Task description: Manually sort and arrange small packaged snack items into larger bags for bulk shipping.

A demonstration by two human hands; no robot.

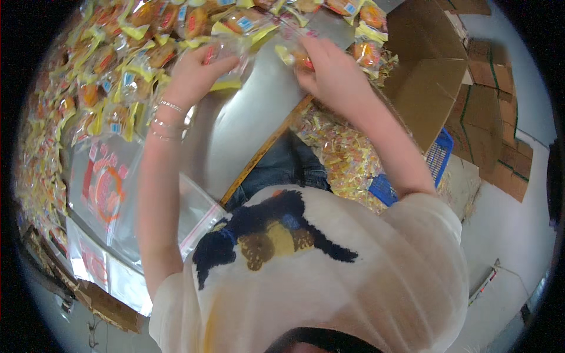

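My left hand (194,75) has its thumb and fingers closed on a clear plastic packet (227,55) with a yellow edge, at the near side of a heap of wrapped pastries (163,53). Opposite it, my right hand (331,75) curls its fingers around a small wrapped pastry (302,60), blurred and partly covered by the fingers. Just beyond those fingertips is clear film with pink print (293,28); whether my right hand also grips it cannot be told. Both hands are over a shiny metal tabletop (256,101).
Printed clear plastic bags (106,185) lie at the left under my forearm. A wooden table edge (265,150) runs before my lap. Right of it are many small wrappers (348,154), a blue plastic basket (383,189) and an open cardboard box (423,66). Stacked cartons (481,119) stand farther right.
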